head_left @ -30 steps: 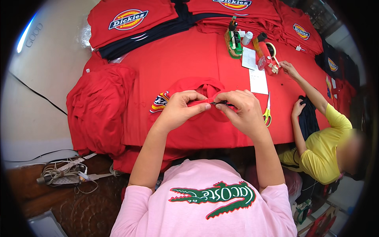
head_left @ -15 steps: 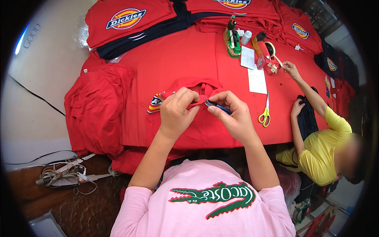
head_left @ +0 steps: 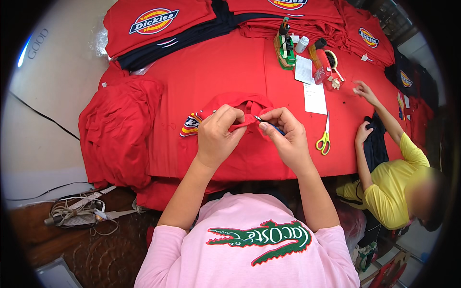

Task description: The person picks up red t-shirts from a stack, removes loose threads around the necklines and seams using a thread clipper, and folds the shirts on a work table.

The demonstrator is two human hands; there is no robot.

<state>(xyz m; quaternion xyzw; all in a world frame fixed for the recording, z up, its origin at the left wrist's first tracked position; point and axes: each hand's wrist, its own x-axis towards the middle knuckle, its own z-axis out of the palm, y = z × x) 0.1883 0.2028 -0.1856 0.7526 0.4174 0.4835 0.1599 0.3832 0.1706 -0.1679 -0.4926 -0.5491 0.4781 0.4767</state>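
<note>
My left hand (head_left: 218, 134) pinches a fold of a red shirt (head_left: 230, 101) at the middle of the table's near side. In my right hand (head_left: 290, 139) are small thread snips (head_left: 272, 126) with blue handles. Their dark tips meet the cloth right beside my left fingertips. Whether the blades are apart cannot be made out. Part of a coloured print (head_left: 190, 124) shows on the shirt, left of my left hand.
Yellow-handled scissors (head_left: 323, 143) lie to my right. Beyond them are paper sheets (head_left: 314, 97), a red tape dispenser (head_left: 328, 62) and a green stand (head_left: 285, 50). Folded shirts (head_left: 153, 41) line the far side. A co-worker in yellow (head_left: 391, 192) holds dark cloth (head_left: 375, 144).
My right hand with the snips has shifted slightly to the right. The co-worker's far hand has come away from the tape dispenser, toward the right. My left hand keeps its pinch.
</note>
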